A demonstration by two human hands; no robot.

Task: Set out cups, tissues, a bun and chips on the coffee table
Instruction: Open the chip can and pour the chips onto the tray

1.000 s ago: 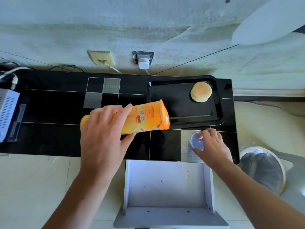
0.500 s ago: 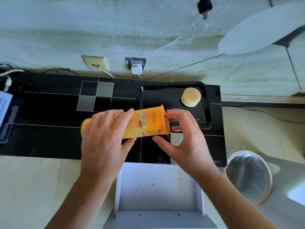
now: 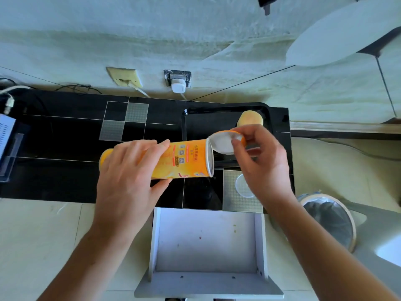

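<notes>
My left hand (image 3: 128, 183) grips an orange chips can (image 3: 184, 159), held on its side over the black coffee table (image 3: 65, 148). My right hand (image 3: 262, 161) pinches the can's foil seal (image 3: 223, 142), peeled up and away from the can's mouth. A round bun (image 3: 249, 118) lies at the far right of a black tray (image 3: 206, 124), partly hidden behind the seal and my fingers. A clear plastic lid (image 3: 243, 185) rests on the table below my right hand.
A white open drawer or shelf unit (image 3: 206, 246) stands right in front of me against the table edge. A bin with a dark liner (image 3: 327, 218) sits on the floor to the right. A white device (image 3: 6, 133) and cables lie at the table's left end.
My right hand left the clear lid on the table, went to the can's mouth, and has peeled the foil seal up off it. The left hand keeps holding the can.
</notes>
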